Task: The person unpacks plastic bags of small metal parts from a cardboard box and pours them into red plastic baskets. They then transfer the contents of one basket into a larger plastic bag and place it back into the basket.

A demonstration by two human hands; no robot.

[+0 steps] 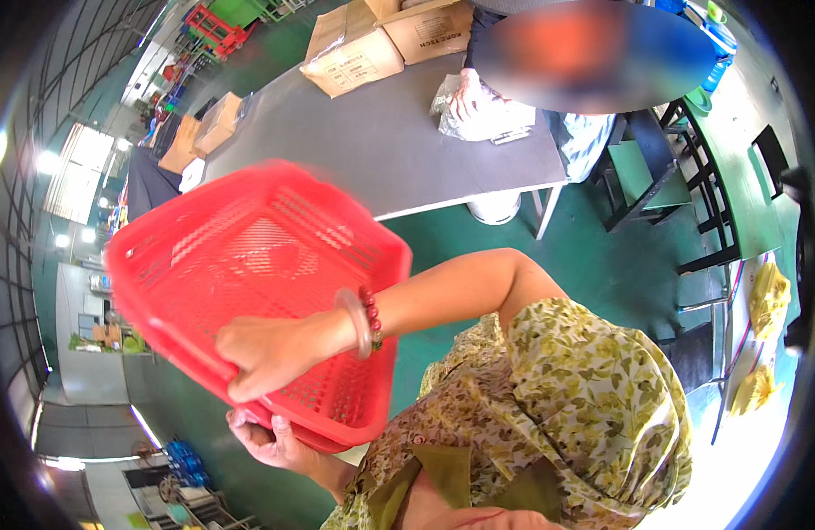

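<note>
A red plastic basket [275, 199] with slotted and perforated sides is held up in front of me, tilted, its inside facing up. My right hand [279, 349], with a pale bangle [353, 323] and a red bead bracelet [370, 314] at the wrist, reaches across it and is closed on the near rim. Below that, my left hand [271, 442] grips the basket's underside edge, thumb up against the red plastic. Another red edge shows beneath the rim; whether it is a second nested basket I cannot tell. Blur softens the basket's far left side.
Beyond the basket stands a grey table [354, 132] with cardboard boxes [354, 62] at its far side. A co-worker's hand [465, 97] rests on a clear plastic bag [487, 119]. On the right are a dark-framed chair [641, 172] and a green-topped table [743, 190].
</note>
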